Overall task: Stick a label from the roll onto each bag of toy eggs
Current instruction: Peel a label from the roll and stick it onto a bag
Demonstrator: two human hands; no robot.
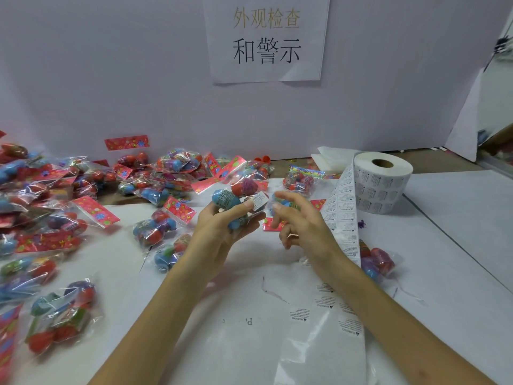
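White paper covered the desk (444, 245), and a pale partition (111, 79) rose behind it with a printed sign (266, 37) taped at the top centre of the frame. Across the left half of the frame lay a heap of clear bags (55, 204) of toy eggs, red, blue and purple, most with red flowered header cards. At the right of centre stood the label roll (381, 182), upright on its flat end, its hollow core facing up. From it a long strip of labels (344, 218) ran down toward the lower centre of the frame, passing behind the right forearm, where the backing paper (327, 343) lay loose on the desk with a few labels left on it.

Near the middle of the frame the left hand (222, 223) was curled around one bag of eggs (233, 201), fingers closed under it and thumb on top, holding it off the desk. A small white label (259, 202) sat on the bag just by the thumb tip. The right hand (297, 220) hovered just beside the bag with fingers loosely spread and half bent, gripping nothing that could be seen; whether a fingertip touched the label could not be told. Another bag (377, 262) lay at the right of the strip, and one more (299, 179) lay just left of the roll.
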